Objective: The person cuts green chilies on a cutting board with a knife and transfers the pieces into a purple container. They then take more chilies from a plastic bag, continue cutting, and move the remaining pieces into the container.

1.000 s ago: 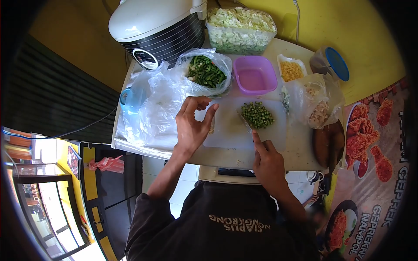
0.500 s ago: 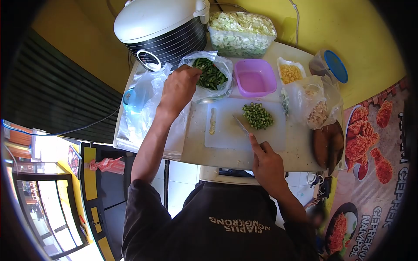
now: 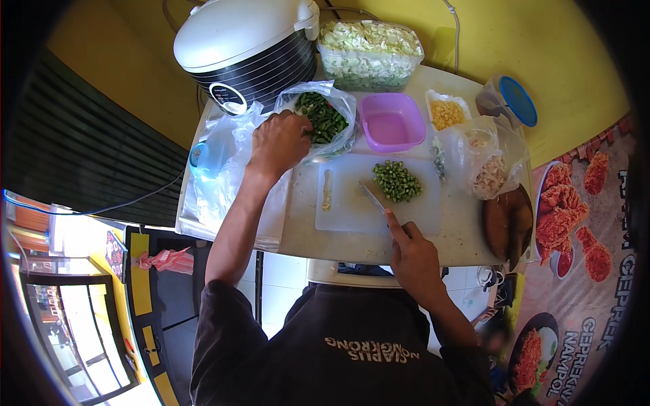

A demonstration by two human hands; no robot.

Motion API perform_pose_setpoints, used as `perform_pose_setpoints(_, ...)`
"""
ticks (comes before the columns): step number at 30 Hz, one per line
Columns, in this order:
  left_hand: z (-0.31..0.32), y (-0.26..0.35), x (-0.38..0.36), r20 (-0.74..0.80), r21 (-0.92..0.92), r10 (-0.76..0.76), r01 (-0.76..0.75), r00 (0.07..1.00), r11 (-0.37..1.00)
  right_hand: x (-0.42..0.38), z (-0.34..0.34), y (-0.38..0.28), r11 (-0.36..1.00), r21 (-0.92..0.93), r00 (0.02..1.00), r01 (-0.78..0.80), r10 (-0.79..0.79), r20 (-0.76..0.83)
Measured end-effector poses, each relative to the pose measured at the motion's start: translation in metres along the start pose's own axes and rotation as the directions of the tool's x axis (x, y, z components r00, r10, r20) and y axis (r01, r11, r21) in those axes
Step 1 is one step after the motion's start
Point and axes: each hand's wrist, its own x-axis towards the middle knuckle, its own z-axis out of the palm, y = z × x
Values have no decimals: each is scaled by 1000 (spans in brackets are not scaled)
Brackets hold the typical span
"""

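My left hand (image 3: pixel 279 143) is at the left edge of a clear plastic bag (image 3: pixel 347 139) holding green chillies (image 3: pixel 328 123). Its fingers are curled in against the chillies, and whatever they pinch is hidden. In my right hand (image 3: pixel 414 260) is a knife (image 3: pixel 372 197), index finger stretched along it, its blade lying low over the white cutting board (image 3: pixel 345 213). Just right of the blade sits a heap of chopped green pieces (image 3: pixel 397 181). A thin pale strip (image 3: pixel 328 189) lies on the board's left side.
Behind the board stand a purple tub (image 3: pixel 393 123), a box of shredded cabbage (image 3: pixel 369 57) and a rice cooker (image 3: pixel 247 57). To the right are a tray of yellow bits (image 3: pixel 448 114), a plastic bag (image 3: pixel 497 159), a blue-lidded container (image 3: pixel 518 101) and a brown object (image 3: pixel 506 227).
My left hand has moved slightly lower and to the right against the bag's edge, fingers more curled. My right hand and the knife have barely moved. The whole view has shifted slightly.
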Motion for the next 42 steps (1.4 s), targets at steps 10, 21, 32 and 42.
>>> perform_pose_setpoints(10, 12, -1, -9, -95, 38, 87, -84, 992, 996, 0, -1, 0, 1000, 12, 1000, 4, -4, -6)
perform_pose_setpoints(21, 4, 12, -22, -341, -154, 87, -147, 936, 977, -1, 0, 1, 999, 30, 1000, 10, -10, -22)
perform_pose_setpoints(32, 62, 63, -91, -214, -277, 198, -254, 957, 927, -4, -5, -2, 1000, -16, 996, 16, -17, -92)
perform_pose_setpoints(42, 78, 70, -98, -328, -356, 102, -223, 939, 907, -8, 0, -4, 1000, 11, 999, 3, -3, -35)
